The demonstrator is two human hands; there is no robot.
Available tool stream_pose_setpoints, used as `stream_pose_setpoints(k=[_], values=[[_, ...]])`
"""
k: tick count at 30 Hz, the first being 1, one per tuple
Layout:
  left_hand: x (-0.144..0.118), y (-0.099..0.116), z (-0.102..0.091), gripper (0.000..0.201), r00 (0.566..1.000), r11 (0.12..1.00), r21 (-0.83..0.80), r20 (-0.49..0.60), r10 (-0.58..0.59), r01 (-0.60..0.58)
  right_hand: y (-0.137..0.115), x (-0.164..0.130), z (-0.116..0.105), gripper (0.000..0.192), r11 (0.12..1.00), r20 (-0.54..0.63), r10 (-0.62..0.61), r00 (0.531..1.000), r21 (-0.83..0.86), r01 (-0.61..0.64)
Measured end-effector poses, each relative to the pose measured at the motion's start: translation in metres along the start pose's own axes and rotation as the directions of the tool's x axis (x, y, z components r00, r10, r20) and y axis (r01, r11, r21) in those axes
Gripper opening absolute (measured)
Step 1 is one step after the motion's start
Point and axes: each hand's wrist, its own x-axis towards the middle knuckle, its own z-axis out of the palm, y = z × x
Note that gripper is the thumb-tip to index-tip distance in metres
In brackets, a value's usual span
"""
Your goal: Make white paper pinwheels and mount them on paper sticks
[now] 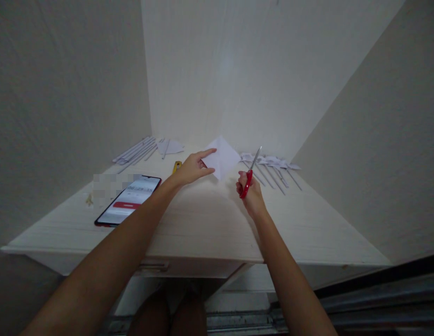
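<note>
In the middle of the desk, a creased white sheet of paper (pixel 224 156) is turned corner-up like a diamond. My left hand (pixel 194 169) has hold of its left side, index finger and thumb lying on the near face; the other fingers are partly hidden. To the right of the paper, my right hand (pixel 250 191) grips red-handled scissors (pixel 247 183) with their blades pointing up and away, apart from the sheet. The blades look closed together.
Thin paper sticks (pixel 138 150) lie at the back left beside a cut paper piece (pixel 172 147). Several sticks with paper pieces (pixel 273 162) lie at the right. A phone (pixel 127 205) rests left, near a yellow-handled tool (pixel 176 166). Walls enclose the desk (pixel 206 224).
</note>
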Motion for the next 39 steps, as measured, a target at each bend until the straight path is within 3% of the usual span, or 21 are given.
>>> stream_pose_setpoints(k=[3,6,10,14,23,32,39], values=[[0.002,-0.001,-0.005,0.07,0.998,1.0,-0.008,-0.066,0.01,-0.01,-0.005,-0.014,-0.001,0.061,0.984,0.2,0.071,0.977,0.148,-0.102],[0.004,0.004,-0.009,0.069,0.992,0.999,-0.027,-0.123,0.024,-0.027,-0.007,-0.025,0.001,0.064,0.973,0.415,0.141,0.899,0.109,-0.203],[0.005,0.011,-0.011,0.071,0.992,0.993,-0.113,-0.128,0.021,-0.036,-0.006,-0.03,0.003,0.062,0.977,0.52,0.197,0.831,-0.037,-0.209],[0.006,0.016,-0.01,0.073,0.994,0.989,-0.145,-0.113,0.002,-0.018,-0.009,-0.031,0.005,0.065,0.978,0.588,0.196,0.785,-0.053,-0.204],[0.004,0.025,-0.008,0.069,0.994,1.0,-0.018,-0.105,0.003,-0.005,-0.012,-0.035,0.01,0.063,0.972,0.624,0.215,0.751,-0.067,-0.224],[0.002,0.028,-0.005,0.067,0.997,0.99,0.139,-0.08,0.013,-0.001,-0.011,-0.033,0.012,0.065,0.969,0.603,0.23,0.764,-0.067,-0.239],[0.002,0.03,-0.006,0.064,0.996,0.989,0.149,-0.08,0.026,-0.014,-0.011,-0.033,0.012,0.064,0.963,0.609,0.234,0.758,-0.036,-0.268]])
